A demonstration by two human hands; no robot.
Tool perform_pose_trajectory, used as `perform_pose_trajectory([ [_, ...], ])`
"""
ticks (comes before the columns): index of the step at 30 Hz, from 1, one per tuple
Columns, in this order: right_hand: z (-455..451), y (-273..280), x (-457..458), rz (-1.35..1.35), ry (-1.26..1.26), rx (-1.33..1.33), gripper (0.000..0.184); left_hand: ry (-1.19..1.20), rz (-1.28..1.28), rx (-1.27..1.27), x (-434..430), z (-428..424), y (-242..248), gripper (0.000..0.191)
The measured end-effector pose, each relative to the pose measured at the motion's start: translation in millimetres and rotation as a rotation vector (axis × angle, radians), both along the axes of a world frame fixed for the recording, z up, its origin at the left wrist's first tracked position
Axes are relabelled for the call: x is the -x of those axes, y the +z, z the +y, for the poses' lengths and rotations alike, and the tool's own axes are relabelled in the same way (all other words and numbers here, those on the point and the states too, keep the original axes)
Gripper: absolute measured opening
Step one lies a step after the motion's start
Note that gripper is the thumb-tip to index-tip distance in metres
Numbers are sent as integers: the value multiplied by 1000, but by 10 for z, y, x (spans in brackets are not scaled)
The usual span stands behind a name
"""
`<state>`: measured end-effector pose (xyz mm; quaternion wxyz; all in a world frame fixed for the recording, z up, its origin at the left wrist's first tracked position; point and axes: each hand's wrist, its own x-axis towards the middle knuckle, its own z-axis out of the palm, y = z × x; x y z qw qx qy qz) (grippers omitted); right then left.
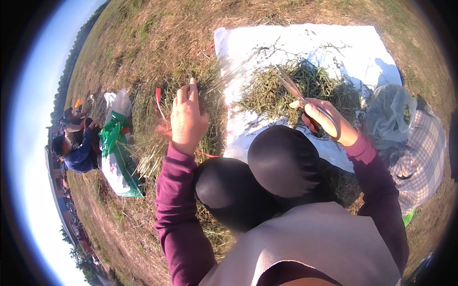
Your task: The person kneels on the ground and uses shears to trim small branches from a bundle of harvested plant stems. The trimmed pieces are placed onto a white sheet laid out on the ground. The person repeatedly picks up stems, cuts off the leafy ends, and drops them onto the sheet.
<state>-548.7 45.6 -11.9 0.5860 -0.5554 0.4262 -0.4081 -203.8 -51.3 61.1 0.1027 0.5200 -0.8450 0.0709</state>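
A pair of metal scissors (290, 85) with dark handles is in my right hand (323, 116), its blades pointing up and left over a heap of cut green plant pieces (304, 84). That heap lies on a white sheet (257, 39) spread on the ground. My left hand (189, 116) rests on or just above a pile of long dry-green stalks (211, 80) at the sheet's left edge; whether its fingers hold any stalks is not clear. Red ties (160, 103) lie among the stalks beside this hand.
A green and white sack (120, 157) stands at the left, with people (80, 153) seated beyond it. A clear plastic bag (390, 111) and checked cloth (422, 153) are at the right. My bent knees (282, 161) are close below the sheet. Dry grass (150, 43) surrounds it.
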Motion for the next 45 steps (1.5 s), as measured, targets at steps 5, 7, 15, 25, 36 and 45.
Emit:
perform_pose_trajectory([
  [5, -133, -115, -357, 17, -19, -79, 43, 33, 335, -558, -85, 122, -228, 99],
  [7, -232, -140, -447, 84, -4, -112, 41, 35, 535, -745, -98, 236, -282, 91],
  [15, -259, -204, -525, -99, 8, -159, 42, 272, 1316, -1415, -421, 440, -160, 35],
  [25, -199, -295, -389, -42, 97, -18, 24, 201, 1598, -1377, -293, 607, -235, 44],
  [36, -273, 159, -281, 271, -71, 188, 17, 235, 1467, -1220, -315, 482, -118, 35],
  [45, -334, 96, -223, 188, -158, 65, 29, 271, 1344, -1192, -335, 496, -37, 22],
])
